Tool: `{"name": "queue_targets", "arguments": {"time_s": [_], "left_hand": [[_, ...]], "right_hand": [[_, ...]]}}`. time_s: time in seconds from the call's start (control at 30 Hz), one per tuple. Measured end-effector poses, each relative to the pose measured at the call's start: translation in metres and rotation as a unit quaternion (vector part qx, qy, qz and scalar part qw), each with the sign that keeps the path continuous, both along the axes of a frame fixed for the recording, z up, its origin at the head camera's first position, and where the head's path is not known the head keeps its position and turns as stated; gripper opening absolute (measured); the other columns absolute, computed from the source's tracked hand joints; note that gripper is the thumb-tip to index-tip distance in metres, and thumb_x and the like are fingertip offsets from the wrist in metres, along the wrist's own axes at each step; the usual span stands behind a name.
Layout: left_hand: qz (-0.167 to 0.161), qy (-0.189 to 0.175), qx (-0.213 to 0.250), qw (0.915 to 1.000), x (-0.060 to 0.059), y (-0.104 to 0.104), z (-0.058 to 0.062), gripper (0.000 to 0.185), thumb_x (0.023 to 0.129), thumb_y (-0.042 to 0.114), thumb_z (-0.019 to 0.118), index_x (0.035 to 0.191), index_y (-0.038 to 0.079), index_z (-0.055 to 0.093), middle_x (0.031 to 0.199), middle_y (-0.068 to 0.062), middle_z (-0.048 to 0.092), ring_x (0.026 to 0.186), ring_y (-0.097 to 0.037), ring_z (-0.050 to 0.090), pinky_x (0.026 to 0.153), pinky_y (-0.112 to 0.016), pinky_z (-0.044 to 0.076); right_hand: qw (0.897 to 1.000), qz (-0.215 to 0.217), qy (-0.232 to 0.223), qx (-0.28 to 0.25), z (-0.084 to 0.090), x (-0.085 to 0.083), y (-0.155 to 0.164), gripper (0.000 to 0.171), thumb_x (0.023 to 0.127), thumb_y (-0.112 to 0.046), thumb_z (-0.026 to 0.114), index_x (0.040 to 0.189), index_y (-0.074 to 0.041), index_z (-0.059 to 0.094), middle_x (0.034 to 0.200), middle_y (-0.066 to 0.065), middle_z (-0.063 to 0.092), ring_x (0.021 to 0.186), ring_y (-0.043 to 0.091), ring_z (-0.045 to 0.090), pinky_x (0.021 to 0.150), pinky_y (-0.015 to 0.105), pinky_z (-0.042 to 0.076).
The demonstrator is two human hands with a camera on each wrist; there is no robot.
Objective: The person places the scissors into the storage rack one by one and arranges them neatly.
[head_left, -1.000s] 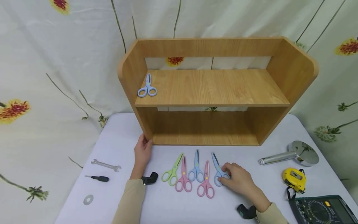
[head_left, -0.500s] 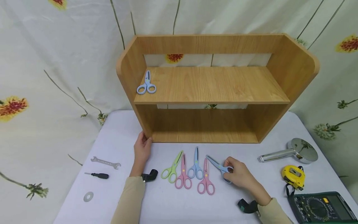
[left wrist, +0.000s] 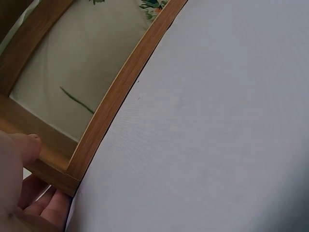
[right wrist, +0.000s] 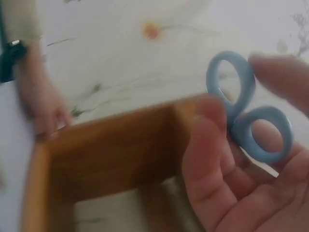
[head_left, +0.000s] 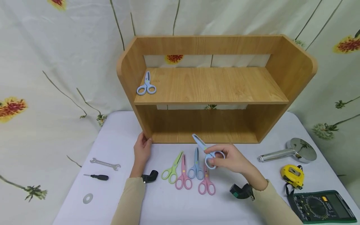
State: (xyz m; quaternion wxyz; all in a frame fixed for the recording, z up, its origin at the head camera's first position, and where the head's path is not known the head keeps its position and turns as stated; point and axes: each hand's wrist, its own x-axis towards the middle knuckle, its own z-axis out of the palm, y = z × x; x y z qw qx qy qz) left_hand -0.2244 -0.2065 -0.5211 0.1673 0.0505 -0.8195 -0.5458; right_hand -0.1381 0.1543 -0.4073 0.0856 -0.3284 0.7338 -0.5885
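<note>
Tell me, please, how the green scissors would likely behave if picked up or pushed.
Pushed, the green scissors would probably slide rather than roll, lying flat on the table. Lifted, they should be stiff and light: the right hand alone holds up a similar blue pair, unbent.

Person's in plain beige long sleeves, looks like matching pair. Left sleeve [head_left: 130, 200] at bottom, left of centre; right sleeve [head_left: 277, 204] toward bottom right. Left hand [head_left: 142, 151] and right hand [head_left: 232, 159] both bare. Chunky black wrist cams, kinda bent-pipe shape: left cam [head_left: 150, 177] near lower centre, right cam [head_left: 241, 191] lower right, small green patch on its end, silvery metal bit by cuff. Left one reads dark teal, upper left of right-wrist view.
</note>
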Motion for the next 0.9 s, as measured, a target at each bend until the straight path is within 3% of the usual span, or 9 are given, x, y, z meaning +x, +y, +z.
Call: {"name": "queue_targets", "arguments": {"time_s": [0.13, 0.2, 0.27, 0.4, 0.53, 0.63, 0.67, 0.8, 0.9], "left_hand": [[0.0, 0.0, 0.004, 1.0, 0.001, -0.001, -0.001, 0.047, 0.099, 0.001, 0.057, 0.145, -0.003, 0.05, 0.139, -0.031, 0.059, 0.125, -0.041, 0.063, 0.104, -0.051, 0.053], [0.0, -0.004, 0.006, 1.0, 0.002, -0.001, -0.002, 0.047, 0.099, 0.001, 0.058, 0.146, -0.002, 0.05, 0.14, -0.03, 0.059, 0.126, -0.04, 0.063, 0.104, -0.051, 0.053], [-0.002, -0.003, 0.011, 0.9999, 0.002, -0.001, -0.001, 0.048, 0.099, 0.001, 0.057, 0.146, -0.002, 0.049, 0.14, -0.031, 0.059, 0.126, -0.041, 0.063, 0.104, -0.05, 0.053], [-0.004, 0.003, 0.014, 0.9999, 0.001, -0.002, 0.002, 0.048, 0.099, 0.002, 0.057, 0.146, -0.002, 0.049, 0.14, -0.031, 0.058, 0.127, -0.041, 0.062, 0.104, -0.051, 0.053], [-0.007, 0.0, 0.02, 0.9998, -0.002, 0.001, 0.001, 0.049, 0.099, 0.002, 0.058, 0.147, -0.002, 0.048, 0.141, -0.03, 0.058, 0.127, -0.041, 0.062, 0.104, -0.051, 0.053], [-0.011, -0.01, 0.022, 0.9996, -0.001, 0.004, -0.002, 0.05, 0.099, 0.002, 0.059, 0.147, -0.002, 0.048, 0.142, -0.031, 0.057, 0.129, -0.041, 0.061, 0.105, -0.049, 0.053], [-0.012, -0.011, 0.018, 0.9997, 0.0, 0.004, -0.002, 0.05, 0.099, 0.002, 0.058, 0.147, -0.002, 0.048, 0.142, -0.031, 0.057, 0.129, -0.041, 0.061, 0.105, -0.049, 0.053], [-0.009, 0.002, 0.009, 0.9999, 0.002, 0.001, -0.002, 0.048, 0.099, 0.002, 0.058, 0.146, -0.001, 0.049, 0.14, -0.031, 0.059, 0.128, -0.04, 0.062, 0.104, -0.049, 0.054], [-0.012, 0.012, 0.007, 0.9998, 0.001, -0.003, -0.002, 0.048, 0.099, 0.002, 0.058, 0.146, -0.001, 0.049, 0.139, -0.031, 0.059, 0.128, -0.04, 0.062, 0.103, -0.048, 0.054]], "right_hand": [[0.99, 0.049, 0.131, -0.018, 0.059, -0.02, -0.027, 0.044, 0.08, 0.01, 0.076, 0.123, 0.012, 0.064, 0.082, 0.008, 0.054, 0.072, 0.015, 0.045, 0.056, 0.026, 0.037], [0.989, 0.036, 0.145, 0.005, 0.086, -0.029, -0.041, 0.049, 0.079, 0.008, 0.078, 0.126, 0.009, 0.063, 0.083, 0.008, 0.055, 0.074, 0.016, 0.046, 0.057, 0.024, 0.04], [0.988, -0.006, 0.149, 0.048, 0.112, -0.042, -0.058, 0.051, 0.082, 0.0, 0.08, 0.13, 0.005, 0.064, 0.084, 0.007, 0.056, 0.074, 0.016, 0.047, 0.058, 0.023, 0.041], [0.977, -0.077, 0.146, 0.135, 0.148, -0.085, -0.093, 0.054, 0.086, -0.014, 0.081, 0.136, -0.001, 0.063, 0.093, 0.011, 0.063, 0.08, 0.02, 0.053, 0.063, 0.024, 0.045], [0.944, -0.121, 0.192, 0.24, 0.153, -0.134, -0.117, 0.052, 0.092, -0.027, 0.075, 0.138, -0.006, 0.063, 0.112, 0.013, 0.07, 0.094, 0.022, 0.056, 0.08, 0.03, 0.047], [0.912, -0.146, 0.234, 0.303, 0.146, -0.155, -0.123, 0.047, 0.095, -0.035, 0.07, 0.135, -0.011, 0.067, 0.116, 0.012, 0.069, 0.1, 0.023, 0.054, 0.088, 0.036, 0.045], [0.906, -0.151, 0.241, 0.314, 0.144, -0.158, -0.123, 0.045, 0.095, -0.037, 0.07, 0.133, -0.012, 0.069, 0.116, 0.012, 0.069, 0.101, 0.024, 0.053, 0.089, 0.038, 0.044], [0.898, -0.155, 0.261, 0.32, 0.14, -0.158, -0.124, 0.04, 0.096, -0.036, 0.068, 0.13, -0.015, 0.071, 0.108, 0.011, 0.068, 0.099, 0.027, 0.052, 0.085, 0.039, 0.042], [0.898, -0.157, 0.259, 0.318, 0.141, -0.155, -0.126, 0.037, 0.098, -0.034, 0.066, 0.129, -0.016, 0.072, 0.11, 0.01, 0.068, 0.1, 0.026, 0.052, 0.083, 0.039, 0.041]]}}
